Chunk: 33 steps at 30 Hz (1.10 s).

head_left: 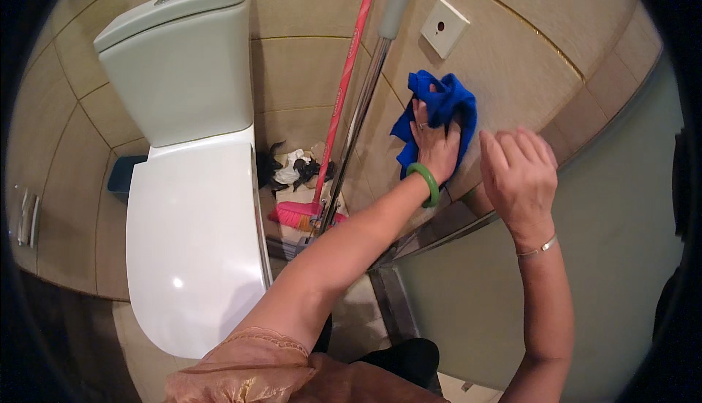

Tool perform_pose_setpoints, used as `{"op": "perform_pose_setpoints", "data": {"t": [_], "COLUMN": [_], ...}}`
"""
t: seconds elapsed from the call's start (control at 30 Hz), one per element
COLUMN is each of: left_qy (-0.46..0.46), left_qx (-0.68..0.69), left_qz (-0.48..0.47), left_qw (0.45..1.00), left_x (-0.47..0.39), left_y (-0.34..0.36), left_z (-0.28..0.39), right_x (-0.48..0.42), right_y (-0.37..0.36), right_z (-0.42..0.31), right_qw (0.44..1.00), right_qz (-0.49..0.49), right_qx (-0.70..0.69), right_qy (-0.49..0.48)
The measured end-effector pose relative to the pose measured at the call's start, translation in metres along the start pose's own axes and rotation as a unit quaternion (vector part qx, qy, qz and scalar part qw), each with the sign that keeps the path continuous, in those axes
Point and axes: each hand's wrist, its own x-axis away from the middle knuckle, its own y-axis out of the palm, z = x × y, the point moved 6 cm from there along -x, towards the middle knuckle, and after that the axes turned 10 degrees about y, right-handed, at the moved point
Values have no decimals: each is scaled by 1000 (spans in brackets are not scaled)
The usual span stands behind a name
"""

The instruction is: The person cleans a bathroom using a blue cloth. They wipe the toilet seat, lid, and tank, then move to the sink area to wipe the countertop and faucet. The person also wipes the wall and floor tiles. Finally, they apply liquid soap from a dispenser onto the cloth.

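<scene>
My left hand (439, 145), wearing a green bangle (424, 185), is on a bunched blue cloth (458, 101). The cloth lies against the beige tiled wall (510, 74), just below a white square wall plate (445, 27). Some fingers are tucked among its folds. To the right, my right hand (521, 175) is raised with its fingers curled in and a thin metal bracelet (537, 248) at the wrist. Its back faces me, so the palm is hidden, and nothing shows in it.
A white toilet (192, 238) with its lid down stands at left. A pink-handled broom (345, 79) and a metal-poled mop (367, 90) lean in the corner, by crumpled black and white waste (296, 168). A frosted glass panel (471, 304) stands at right; a dark bin (123, 175) sits behind the toilet.
</scene>
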Motion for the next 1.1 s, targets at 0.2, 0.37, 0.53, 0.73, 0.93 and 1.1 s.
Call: {"op": "perform_pose_setpoints", "data": {"t": [0.2,0.37,0.53,0.73,0.93,1.1], "left_qy": [-84,-108,135,73,-239,-372], "left_qx": [8,82,46,57,64,138], "left_qz": [45,42,73,-19,23,83], "left_qw": [995,990,987,996,969,914], "left_x": [-82,-119,10,-25,-89,23], "left_y": [-4,-27,-18,-19,-12,24], "left_z": [-54,-64,38,7,-134,-138], "right_x": [11,4,0,3,7,7], "right_y": [1,7,5,10,12,12], "right_z": [0,-2,-3,-2,0,1], "right_qw": [998,999,999,999,999,999], "right_qz": [55,49,32,27,30,25], "right_qx": [-24,0,3,17,23,39], "right_qy": [-35,-16,-21,-30,-26,-23]}}
